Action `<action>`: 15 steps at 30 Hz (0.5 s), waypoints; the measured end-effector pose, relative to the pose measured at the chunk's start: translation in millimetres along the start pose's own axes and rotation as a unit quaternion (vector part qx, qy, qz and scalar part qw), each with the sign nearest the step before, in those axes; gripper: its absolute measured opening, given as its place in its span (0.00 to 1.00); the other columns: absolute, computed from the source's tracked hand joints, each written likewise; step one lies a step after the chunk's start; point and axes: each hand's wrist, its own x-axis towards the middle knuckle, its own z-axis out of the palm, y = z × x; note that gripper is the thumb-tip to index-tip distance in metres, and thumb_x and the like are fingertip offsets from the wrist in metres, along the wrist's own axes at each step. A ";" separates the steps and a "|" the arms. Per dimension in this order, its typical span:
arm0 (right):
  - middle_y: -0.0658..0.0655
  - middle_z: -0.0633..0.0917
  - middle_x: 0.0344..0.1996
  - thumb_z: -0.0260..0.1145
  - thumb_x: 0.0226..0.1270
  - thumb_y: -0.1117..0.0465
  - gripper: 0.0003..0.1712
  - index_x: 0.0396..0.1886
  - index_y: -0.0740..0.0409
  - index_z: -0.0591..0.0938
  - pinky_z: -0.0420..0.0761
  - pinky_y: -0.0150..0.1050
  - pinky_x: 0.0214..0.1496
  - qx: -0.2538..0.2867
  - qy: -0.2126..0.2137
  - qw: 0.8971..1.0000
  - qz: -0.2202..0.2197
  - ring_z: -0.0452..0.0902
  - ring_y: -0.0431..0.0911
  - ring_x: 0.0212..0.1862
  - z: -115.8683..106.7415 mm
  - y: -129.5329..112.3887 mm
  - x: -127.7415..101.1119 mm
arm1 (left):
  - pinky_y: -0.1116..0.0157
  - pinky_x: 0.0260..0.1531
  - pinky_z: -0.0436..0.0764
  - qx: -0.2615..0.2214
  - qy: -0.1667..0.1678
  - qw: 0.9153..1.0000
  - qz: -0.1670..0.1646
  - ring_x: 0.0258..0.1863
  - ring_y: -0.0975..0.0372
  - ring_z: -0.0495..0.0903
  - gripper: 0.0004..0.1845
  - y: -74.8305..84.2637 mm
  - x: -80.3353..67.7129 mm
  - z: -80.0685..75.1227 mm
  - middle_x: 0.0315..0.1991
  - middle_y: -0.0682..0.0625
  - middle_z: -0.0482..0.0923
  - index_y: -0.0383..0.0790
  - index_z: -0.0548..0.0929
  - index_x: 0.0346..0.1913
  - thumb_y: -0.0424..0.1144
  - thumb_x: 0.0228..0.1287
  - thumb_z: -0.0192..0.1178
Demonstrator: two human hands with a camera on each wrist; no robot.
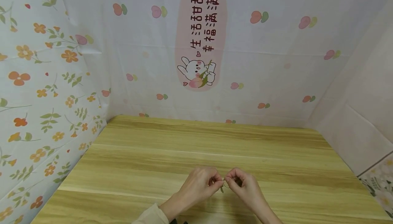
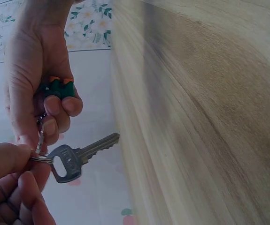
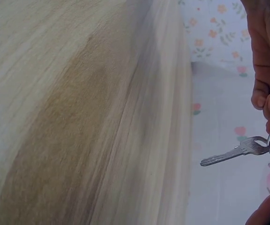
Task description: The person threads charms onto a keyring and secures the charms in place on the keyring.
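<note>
We took it for a makeshift home tabletop booth, since a wooden table (image 1: 215, 149) stood walled in by flowered plastic sheeting (image 1: 40, 91) and a cartoon-rabbit backdrop (image 1: 199, 40) with tiled wall (image 1: 377, 176) behind.

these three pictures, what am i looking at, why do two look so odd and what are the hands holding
No machine here: a person works with two bare hands over a wooden table, with patterned sheets hung behind it. The wide picture comes from a camera on the head, looking down at the left hand and right hand. The other two come from cameras strapped to each wrist, so the table looks tilted and blurred. Between them the hands pinch a thin metal ring with a silver key hanging from it. The right hand also grips a small green and orange charm.
</note>
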 end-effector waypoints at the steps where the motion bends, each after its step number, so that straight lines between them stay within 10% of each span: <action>1: 0.43 0.73 0.17 0.64 0.61 0.69 0.06 0.25 0.57 0.79 0.68 0.29 0.18 0.002 -0.005 1.000 0.002 0.64 0.30 0.20 -0.4 0.1 -0.1 | 0.85 0.20 0.67 -0.002 0.004 1.000 0.006 0.21 0.80 0.69 0.04 -0.6 -0.4 0.2 0.24 0.56 0.81 0.42 0.83 0.26 0.34 0.57 0.66; 8: 0.43 0.74 0.18 0.64 0.61 0.68 0.05 0.26 0.57 0.79 0.68 0.28 0.17 0.005 -0.018 1.000 0.001 0.63 0.29 0.20 -2.5 -1.3 0.1 | 0.86 0.22 0.67 -0.010 0.009 1.000 0.028 0.22 0.79 0.71 0.04 -2.5 -1.9 -0.1 0.25 0.55 0.81 0.41 0.82 0.26 0.34 0.57 0.66; 15: 0.41 0.74 0.18 0.64 0.56 0.75 0.12 0.24 0.54 0.78 0.68 0.28 0.18 -0.027 0.014 0.995 -0.090 0.64 0.28 0.22 2.2 -1.4 -0.4 | 0.84 0.19 0.68 -0.011 -0.014 1.000 -0.005 0.20 0.81 0.68 0.04 2.3 -0.3 -2.5 0.25 0.58 0.82 0.42 0.84 0.27 0.35 0.59 0.64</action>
